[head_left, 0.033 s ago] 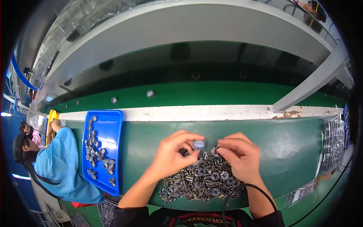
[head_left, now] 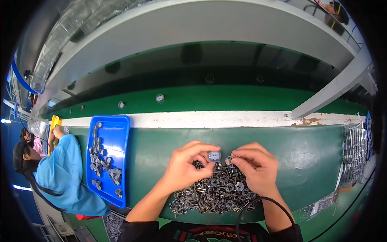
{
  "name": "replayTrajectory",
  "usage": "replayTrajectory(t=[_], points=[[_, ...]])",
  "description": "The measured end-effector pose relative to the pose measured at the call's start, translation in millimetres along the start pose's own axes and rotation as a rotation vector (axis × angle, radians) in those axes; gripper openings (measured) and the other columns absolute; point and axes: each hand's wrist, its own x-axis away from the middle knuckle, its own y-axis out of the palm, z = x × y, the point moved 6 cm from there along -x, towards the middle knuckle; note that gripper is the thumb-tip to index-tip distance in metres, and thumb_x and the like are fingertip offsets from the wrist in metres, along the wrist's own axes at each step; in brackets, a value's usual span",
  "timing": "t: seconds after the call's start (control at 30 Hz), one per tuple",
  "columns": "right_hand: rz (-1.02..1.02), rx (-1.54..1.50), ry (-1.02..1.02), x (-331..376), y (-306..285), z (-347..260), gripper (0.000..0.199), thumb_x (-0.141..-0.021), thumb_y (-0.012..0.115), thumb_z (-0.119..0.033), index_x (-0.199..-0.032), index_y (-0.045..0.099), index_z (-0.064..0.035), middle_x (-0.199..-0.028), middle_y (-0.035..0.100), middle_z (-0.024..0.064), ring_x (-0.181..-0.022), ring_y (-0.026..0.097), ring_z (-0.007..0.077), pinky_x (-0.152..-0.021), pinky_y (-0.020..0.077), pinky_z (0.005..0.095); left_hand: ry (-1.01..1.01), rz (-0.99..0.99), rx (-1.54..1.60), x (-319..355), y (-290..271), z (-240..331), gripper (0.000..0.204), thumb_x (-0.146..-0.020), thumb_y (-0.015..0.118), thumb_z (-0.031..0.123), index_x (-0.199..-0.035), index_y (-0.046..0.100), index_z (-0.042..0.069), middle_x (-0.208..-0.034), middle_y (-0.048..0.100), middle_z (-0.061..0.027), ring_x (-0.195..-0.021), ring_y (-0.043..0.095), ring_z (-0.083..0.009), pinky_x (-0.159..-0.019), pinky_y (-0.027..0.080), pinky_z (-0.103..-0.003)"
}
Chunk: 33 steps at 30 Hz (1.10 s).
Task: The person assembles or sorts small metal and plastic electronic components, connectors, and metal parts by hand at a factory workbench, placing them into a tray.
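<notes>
So we've got a small grey housing (head_left: pixel 214 156) up at the far edge of our pile of loose metal-pinned parts (head_left: pixel 213 189), with slots showing in the face toward us. Our left hand (head_left: pixel 187 163) has it pinched between thumb and forefinger, off to the pile's far left corner. Our right hand (head_left: pixel 260 163), by the pile's far right corner, is pinching a little metal part (head_left: pixel 229 160), and the two pieces sit close but apart. Left of the pile we see a blue tray (head_left: pixel 115 137) with a bunch of grey housings (head_left: pixel 116 172) scattered in it, and farther left a co-worker in a blue top (head_left: pixel 58 177). Well beyond the pile, a few grey pieces (head_left: pixel 160 98) sit spaced out on a green strip (head_left: pixel 189 94). Way right of the pile: stacked clear plastic trays (head_left: pixel 354 149).
</notes>
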Motion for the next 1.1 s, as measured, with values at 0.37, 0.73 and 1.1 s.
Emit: replayTrajectory(t=[0.37,0.73,1.1], points=[[-0.1,0.483,-0.417,6.7,28.3,-25.1,0.016,-0.079,0.075,0.008,-0.092,0.072,0.0009,-0.096,0.062,0.0093,-0.074,0.063,0.018,-0.058,0.0512,0.0284,-0.024,-0.083,0.048,14.3,11.0,1.1,0.045,-0.076,0.076,-0.006,-0.12,0.07,0.003,-0.095,0.066,-0.0083,-0.085,0.071,-0.013,-0.076,0.059,-0.025],[-0.114,0.591,-0.521,10.2,36.5,-21.7,0.023,-0.08,0.073,0.007,-0.102,0.074,-0.0008,-0.091,0.065,0.0098,-0.073,0.064,0.0197,-0.06,0.0526,0.0293,-0.12,-0.06,0.342,15.7,6.7,-11.7,0.037,-0.081,0.074,-0.007,-0.117,0.071,-0.001,-0.096,0.066,-0.0072,-0.085,0.067,-0.01,-0.07,0.054,-0.022],[-0.153,0.97,-0.308,-9.7,2.0,-6.4,0.012,-0.082,0.069,-0.002,-0.094,0.073,-0.0034,-0.082,0.062,0.0067,-0.074,0.06,0.0277,-0.066,0.0514,0.0385,0.045,0.439,-0.381,-67.2,-84.6,-19.4,0.021,-0.088,0.068,0.005,-0.108,0.075,0.002,-0.099,0.071,-0.0133,-0.081,0.071,-0.0185,-0.073,0.055,-0.029]])
